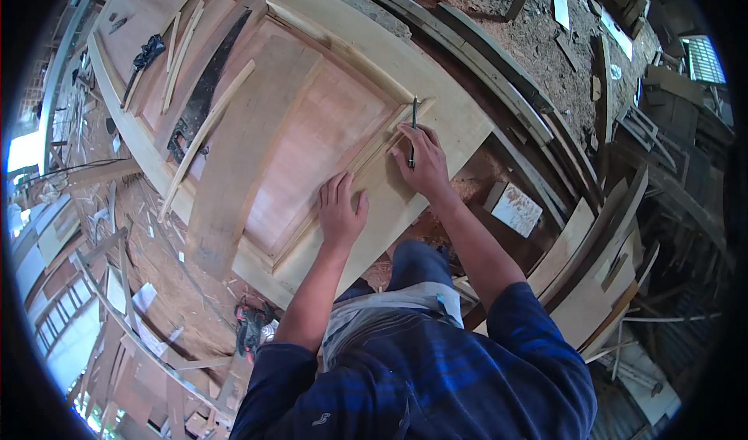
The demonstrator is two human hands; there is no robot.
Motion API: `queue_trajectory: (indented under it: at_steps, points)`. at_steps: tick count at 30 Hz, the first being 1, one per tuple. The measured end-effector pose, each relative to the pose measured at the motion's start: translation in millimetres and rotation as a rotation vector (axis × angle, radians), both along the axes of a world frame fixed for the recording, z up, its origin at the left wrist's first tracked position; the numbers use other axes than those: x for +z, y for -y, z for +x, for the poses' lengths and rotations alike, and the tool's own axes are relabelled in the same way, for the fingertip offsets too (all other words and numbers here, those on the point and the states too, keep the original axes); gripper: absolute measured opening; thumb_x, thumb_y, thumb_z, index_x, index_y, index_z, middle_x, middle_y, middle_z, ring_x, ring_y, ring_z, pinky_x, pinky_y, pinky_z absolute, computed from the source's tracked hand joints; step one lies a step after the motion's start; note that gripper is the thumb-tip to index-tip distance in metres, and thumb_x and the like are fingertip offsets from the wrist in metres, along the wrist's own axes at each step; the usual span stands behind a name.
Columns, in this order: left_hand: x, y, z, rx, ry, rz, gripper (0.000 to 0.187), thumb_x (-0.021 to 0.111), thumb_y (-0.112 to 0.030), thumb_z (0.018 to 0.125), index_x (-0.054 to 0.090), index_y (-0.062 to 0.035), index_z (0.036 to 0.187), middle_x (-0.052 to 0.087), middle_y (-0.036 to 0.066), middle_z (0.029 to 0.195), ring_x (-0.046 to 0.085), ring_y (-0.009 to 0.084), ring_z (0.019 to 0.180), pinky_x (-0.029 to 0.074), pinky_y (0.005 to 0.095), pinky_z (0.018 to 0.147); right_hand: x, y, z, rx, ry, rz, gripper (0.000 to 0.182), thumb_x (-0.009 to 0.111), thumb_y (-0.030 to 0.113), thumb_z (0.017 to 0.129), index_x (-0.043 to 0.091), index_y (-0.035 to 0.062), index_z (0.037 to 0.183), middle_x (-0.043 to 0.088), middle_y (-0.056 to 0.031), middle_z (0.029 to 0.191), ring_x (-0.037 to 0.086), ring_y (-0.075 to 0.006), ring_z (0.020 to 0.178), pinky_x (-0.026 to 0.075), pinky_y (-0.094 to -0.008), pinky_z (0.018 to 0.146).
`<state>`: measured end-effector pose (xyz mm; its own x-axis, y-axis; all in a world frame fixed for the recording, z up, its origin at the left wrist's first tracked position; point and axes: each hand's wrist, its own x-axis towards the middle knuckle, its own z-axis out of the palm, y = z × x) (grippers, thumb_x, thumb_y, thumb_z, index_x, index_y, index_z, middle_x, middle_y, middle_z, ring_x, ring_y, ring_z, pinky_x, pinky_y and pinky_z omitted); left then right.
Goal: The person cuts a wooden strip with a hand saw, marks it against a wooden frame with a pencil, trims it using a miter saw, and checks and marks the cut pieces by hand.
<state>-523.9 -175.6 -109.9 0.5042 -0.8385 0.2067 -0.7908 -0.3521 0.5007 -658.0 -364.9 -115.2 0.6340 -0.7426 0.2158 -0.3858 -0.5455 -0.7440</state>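
A pale wooden door with recessed panels lies flat before me. My right hand is closed around a slim dark pencil, held nearly in line with my view beside the corner of the nearest panel. Thin moulding borders that panel. My left hand rests on the door's near edge, palm down, its fingers stretched over the moulding toward the pinkish panel. Left of it, a wide brownish board lies across the door.
Narrow wood strips and a crumpled black plastic piece lie farther along the door. A red-and-black power tool sits below on the left. Long planks run past the far side; stacked boards stand at right.
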Motion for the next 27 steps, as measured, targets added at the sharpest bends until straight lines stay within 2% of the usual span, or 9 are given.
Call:
queue_trajectory:
  at_steps: [3,5,7,9,12,15,19,22,27]
  points:
    - [-15,20,-6,0.037,0.086,0.017,0.027,0.070,-0.021,0.091,0.066,-0.0059,0.114,0.065,0.012,0.114,0.061,0.0346,0.110,0.045,0.0506,0.096,12,32,-17,0.010,0.042,0.124,0.039,0.073,0.015,0.093,0.065,0.0068,0.130,0.068,-0.0142,0.132,0.061,-0.0370,0.126,0.048,-0.0456,0.107]
    - [-18,24,-6,0.059,0.130,0.033,0.022,0.069,-0.022,0.092,0.067,-0.0071,0.108,0.065,0.011,0.110,0.062,0.0333,0.105,0.044,0.0497,0.092,6,60,-39,-0.102,0.012,0.116,0.031,0.067,0.020,0.101,0.066,0.0060,0.129,0.072,-0.0121,0.127,0.065,-0.0296,0.121,0.048,-0.0410,0.106]
    - [-18,23,-6,0.068,0.154,0.047,0.018,0.069,-0.022,0.092,0.068,-0.0081,0.103,0.065,0.010,0.106,0.062,0.0322,0.101,0.044,0.0490,0.089,26,92,-45,-0.208,0.098,0.504,0.034,0.058,0.026,0.108,0.064,0.0056,0.133,0.075,-0.0102,0.122,0.065,-0.0211,0.119,0.046,-0.0382,0.107]
    - [-24,24,-4,0.069,0.151,0.013,0.018,0.069,-0.021,0.092,0.067,-0.0081,0.104,0.065,0.009,0.105,0.062,0.0317,0.101,0.044,0.0493,0.088,28,118,-42,-0.170,0.318,0.480,0.040,0.052,0.034,0.111,0.067,0.0017,0.131,0.076,-0.0108,0.116,0.063,-0.0159,0.117,0.048,-0.0351,0.103]
    - [-26,22,-6,0.073,0.147,0.016,0.017,0.069,-0.021,0.092,0.067,-0.0083,0.104,0.064,0.009,0.106,0.062,0.0314,0.101,0.044,0.0495,0.089,35,144,-27,-0.117,0.312,0.590,0.044,0.054,0.038,0.110,0.072,-0.0010,0.122,0.077,-0.0124,0.106,0.068,-0.0168,0.108,0.046,-0.0356,0.105]
    - [-29,22,-5,0.070,0.145,0.021,0.017,0.070,-0.020,0.091,0.066,-0.0082,0.104,0.063,0.009,0.107,0.062,0.0315,0.101,0.044,0.0496,0.089,26,179,-19,0.043,-0.046,0.816,0.053,0.050,0.043,0.111,0.076,-0.0029,0.110,0.077,-0.0125,0.095,0.071,-0.0169,0.093,0.047,-0.0366,0.102]
    - [-26,24,-5,0.075,0.131,0.033,0.016,0.071,-0.019,0.090,0.066,-0.0078,0.102,0.063,0.009,0.107,0.062,0.0316,0.101,0.045,0.0499,0.089,28,195,19,0.183,-0.121,0.762,0.035,0.061,0.026,0.103,0.076,-0.0059,0.101,0.077,-0.0124,0.090,0.070,-0.0163,0.075,0.054,-0.0323,0.076]
    - [-25,26,-5,0.085,0.120,0.040,0.015,0.071,-0.019,0.090,0.066,-0.0076,0.100,0.062,0.009,0.107,0.061,0.0317,0.101,0.045,0.0500,0.089,24,213,25,0.347,-0.058,0.893,0.026,0.062,0.017,0.099,0.076,-0.0045,0.100,0.076,-0.0109,0.087,0.069,-0.0146,0.073,0.053,-0.0301,0.072]
    - [-27,25,-4,0.087,0.103,0.036,0.015,0.071,-0.019,0.090,0.066,-0.0077,0.099,0.062,0.009,0.107,0.061,0.0322,0.100,0.045,0.0504,0.089,19,219,34,0.301,-0.210,0.910,0.026,0.060,0.016,0.099,0.074,-0.0038,0.092,0.072,-0.0081,0.081,0.067,-0.0133,0.073,0.054,-0.0296,0.071]
